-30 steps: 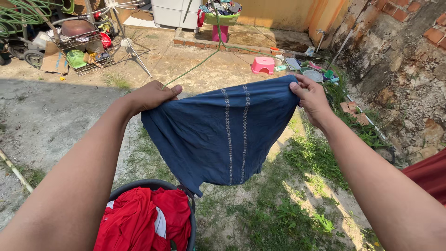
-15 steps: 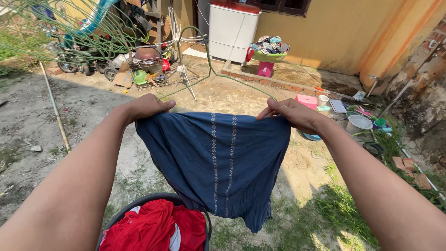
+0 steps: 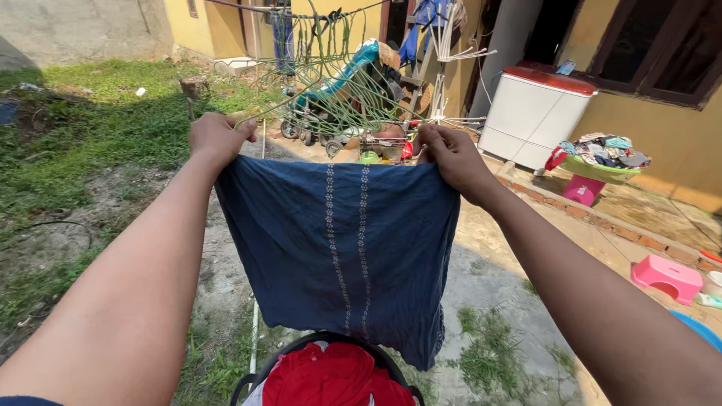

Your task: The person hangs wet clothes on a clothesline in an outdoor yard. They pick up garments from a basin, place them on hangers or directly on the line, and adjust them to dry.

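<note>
Holding blue cloth (image 3: 342, 248) spread by its top corners: left hand (image 3: 216, 137) and right hand (image 3: 451, 156) both pinched tight. Cloth hangs over basket (image 3: 316, 346) of red laundry (image 3: 331, 376). Next likely needs a lift to the hangers (image 3: 331, 83), grip kept.

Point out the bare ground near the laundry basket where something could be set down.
Free: the bare dirt patch right of the blue cloth, bordered by the brick edging. Also the grass beyond the left hand. Crowded: around the green hangers, and the basket, full of red clothes.

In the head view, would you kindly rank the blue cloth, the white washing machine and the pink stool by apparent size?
1. blue cloth, though nearness enlarges it
2. white washing machine
3. pink stool
</note>
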